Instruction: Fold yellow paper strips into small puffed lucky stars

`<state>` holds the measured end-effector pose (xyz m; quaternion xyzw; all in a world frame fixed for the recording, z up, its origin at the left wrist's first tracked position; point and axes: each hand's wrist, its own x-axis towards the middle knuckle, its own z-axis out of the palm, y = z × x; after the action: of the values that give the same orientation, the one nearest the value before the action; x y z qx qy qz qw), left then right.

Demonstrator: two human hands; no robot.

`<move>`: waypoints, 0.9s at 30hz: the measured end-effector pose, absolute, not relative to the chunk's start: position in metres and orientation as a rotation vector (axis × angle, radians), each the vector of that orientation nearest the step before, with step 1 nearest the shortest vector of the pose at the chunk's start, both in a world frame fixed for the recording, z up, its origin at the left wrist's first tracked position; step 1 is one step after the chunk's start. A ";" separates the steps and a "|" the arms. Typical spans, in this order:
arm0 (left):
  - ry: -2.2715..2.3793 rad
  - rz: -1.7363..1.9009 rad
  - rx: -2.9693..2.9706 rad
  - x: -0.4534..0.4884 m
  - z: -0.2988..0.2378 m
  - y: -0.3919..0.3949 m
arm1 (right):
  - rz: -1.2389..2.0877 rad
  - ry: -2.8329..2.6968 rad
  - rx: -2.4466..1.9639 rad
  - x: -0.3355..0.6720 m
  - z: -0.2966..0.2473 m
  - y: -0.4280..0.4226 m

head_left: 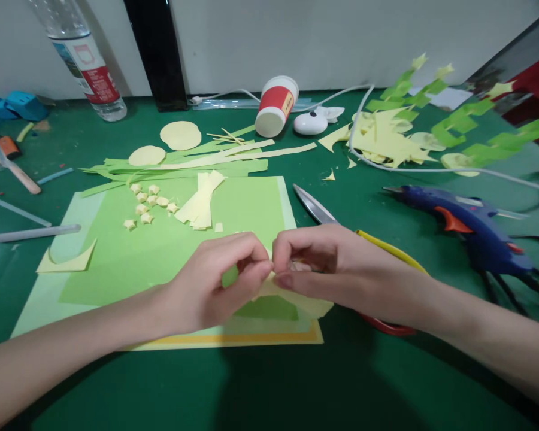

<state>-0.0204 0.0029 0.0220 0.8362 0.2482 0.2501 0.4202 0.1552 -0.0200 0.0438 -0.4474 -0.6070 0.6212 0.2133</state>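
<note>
Paper-craft workbench against a white wall. Evidence: green worktop (386, 383) littered with cut paper strips (215, 158), yellow discs (180, 135) and small folded stars (146, 203). Coloured sheets (130, 263) stacked near front edge. Scissors (314, 206) and blue hot-glue gun (471, 227) at right; green paper garland (458, 126) toward back right corner. Left hand (206, 287) and right hand (327, 263) pinch a yellow paper strip (296, 302).

Green table (386, 383): paper sheets (130, 263), scissors (314, 206), glue gun (467, 224).

I am seeing a small, pale yellow paper strip (273, 286) being pinched, bending just over the green sheet (161, 257).
</note>
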 end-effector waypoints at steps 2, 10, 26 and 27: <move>0.585 0.633 2.139 -0.021 0.021 0.005 | 1.733 -1.642 -1.217 0.156 0.044 -0.022; 0.470 0.648 2.231 -0.022 0.022 0.010 | 1.814 -1.649 -1.224 0.156 0.045 -0.020; 0.454 0.618 2.113 -0.022 0.021 0.007 | 1.700 -1.742 -1.094 0.157 0.045 -0.019; 0.420 0.611 2.096 -0.022 0.022 0.007 | 1.713 -1.771 -1.083 0.157 0.045 -0.018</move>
<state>-0.0225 0.0066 0.0216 0.8450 0.1692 0.2465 0.4433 0.1572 -0.0185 0.0451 -0.3923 -0.6413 0.6204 0.2234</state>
